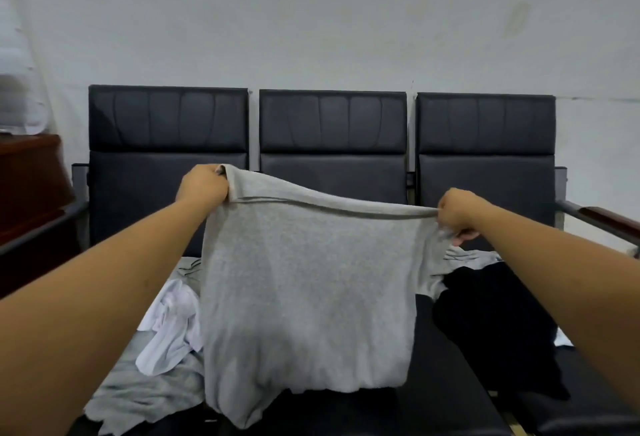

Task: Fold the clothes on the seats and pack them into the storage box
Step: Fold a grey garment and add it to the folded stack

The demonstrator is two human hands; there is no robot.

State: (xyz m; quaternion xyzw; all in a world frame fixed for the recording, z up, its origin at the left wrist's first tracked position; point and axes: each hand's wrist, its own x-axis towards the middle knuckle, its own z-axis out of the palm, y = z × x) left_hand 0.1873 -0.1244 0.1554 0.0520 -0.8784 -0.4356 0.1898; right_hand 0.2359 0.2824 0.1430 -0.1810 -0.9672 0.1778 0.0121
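At the far left edge a dark reddish wooden cabinet [29,186] stands beside a row of three black padded seats [332,144] set against a pale wall [346,20]. On the left seat lies a crumpled white garment [171,328], resting partly on another loose grey garment [145,390] that spreads toward the seat's front edge. The left hand [202,184] is raised above that seat, fingers closed tight around the upper left corner of a grey shirt [308,297]. The shirt hangs between both hands in front of the middle seat, its top edge drawn into a nearly straight line and its lower part bunched where it meets the seat cushion. The right hand [457,212] pinches the shirt's upper right corner in a closed fist, with fabric gathered under the fingers. Below and right of that hand, a black garment [495,324] lies in a heap on the right seat, just beside the hanging shirt. A wood-topped armrest [602,217] ends the row at the far right.
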